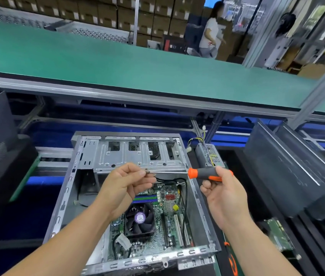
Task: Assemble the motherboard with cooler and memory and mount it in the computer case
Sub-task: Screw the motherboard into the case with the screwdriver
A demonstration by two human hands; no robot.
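Her right hand (pixel 220 188) clamps the orange-and-grey screwdriver (pixel 207 173); left fingertips (pixel 142 173) pinch its tip at nine o'clock. Seat the screw squarely before lowering toward the green motherboard (pixel 165 214) in the grey steel case (pixel 64 198).

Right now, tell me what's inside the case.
Inside the case lies the motherboard with a fan cooler, memory slots and black cables. The left hand and forearm cover part of the board, so that area cannot be seen.
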